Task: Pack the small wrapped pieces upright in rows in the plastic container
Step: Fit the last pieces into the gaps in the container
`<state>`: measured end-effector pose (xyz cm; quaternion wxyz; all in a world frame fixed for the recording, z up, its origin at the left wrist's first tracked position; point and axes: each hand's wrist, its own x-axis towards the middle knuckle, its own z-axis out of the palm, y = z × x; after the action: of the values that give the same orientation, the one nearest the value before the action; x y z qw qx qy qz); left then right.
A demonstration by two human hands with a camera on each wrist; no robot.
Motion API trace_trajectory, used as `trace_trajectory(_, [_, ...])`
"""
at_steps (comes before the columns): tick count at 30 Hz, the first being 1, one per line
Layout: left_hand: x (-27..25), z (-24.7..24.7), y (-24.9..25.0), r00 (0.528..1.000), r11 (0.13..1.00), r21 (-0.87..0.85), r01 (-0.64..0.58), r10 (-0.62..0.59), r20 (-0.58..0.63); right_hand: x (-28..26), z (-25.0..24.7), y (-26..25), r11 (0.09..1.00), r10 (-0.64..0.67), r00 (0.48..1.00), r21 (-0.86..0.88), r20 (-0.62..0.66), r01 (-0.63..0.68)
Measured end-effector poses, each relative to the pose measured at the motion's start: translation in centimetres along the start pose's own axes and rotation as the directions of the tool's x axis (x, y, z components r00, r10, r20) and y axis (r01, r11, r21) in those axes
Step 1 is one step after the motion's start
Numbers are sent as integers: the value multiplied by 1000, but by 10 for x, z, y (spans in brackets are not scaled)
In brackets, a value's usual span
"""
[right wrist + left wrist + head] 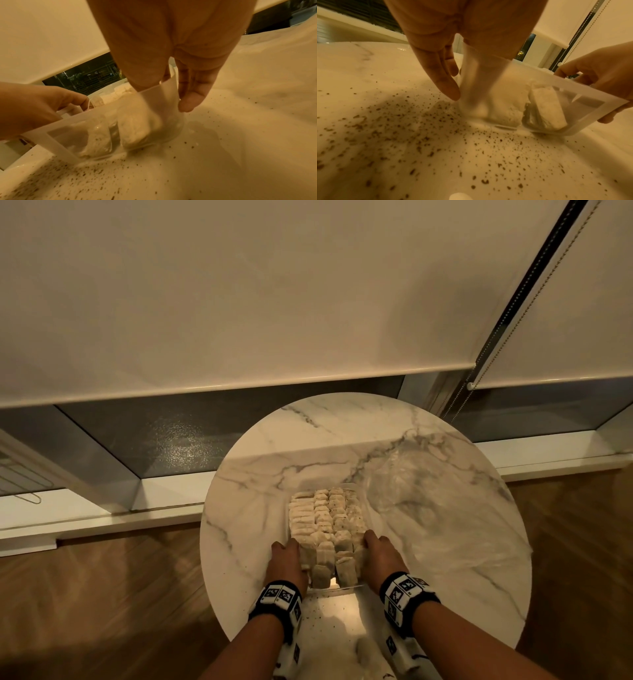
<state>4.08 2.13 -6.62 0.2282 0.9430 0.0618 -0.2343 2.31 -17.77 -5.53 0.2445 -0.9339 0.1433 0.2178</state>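
Fingers (443, 75) of the left hand (287, 559) are seen extended downward along the outside of the left wall of the clear rectangular plastic container (356, 489), with the thumb over the rim on the inside; the wall is thus pinched between thumb and fingers near the container's near left corner. The fingertips reach almost to the round white marble-patterned table (260, 474). Whether they touch the table cannot be told.

The container is recorded at the middle of the table, nearer the front edge. It is filled with small pale paper-wrapped pieces (322, 515) standing upright in about four rows running away from the person. The pieces at the near end (546, 106) are seen through the near wall, some leaning slightly.

Fingers (192, 94) of the right hand (380, 556) are seen in a mirrored hold: extended down the outside of the right wall, thumb inside the rim, the wall pinched near the near right corner.

Dark brown loose specks (423, 142) are scattered over the table in front of the container. A crumpled sheet of clear plastic film (428, 508) lies on the table to the right of the container, touching or just beside it. Black-and-white patterned wristbands (279, 599) are worn on both wrists.
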Motion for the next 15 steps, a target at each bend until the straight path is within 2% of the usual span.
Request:
trace_trajectory(8, [3,-2,-9,1000,998,-60,-10,8,-29,-4,2,-1,994,-18,1000,104,14,16])
trace_trajectory(15, [0,-11,-30,989,982,-180,-54,28,-148,-6,13,-10,902,-1,997,430,-82,36])
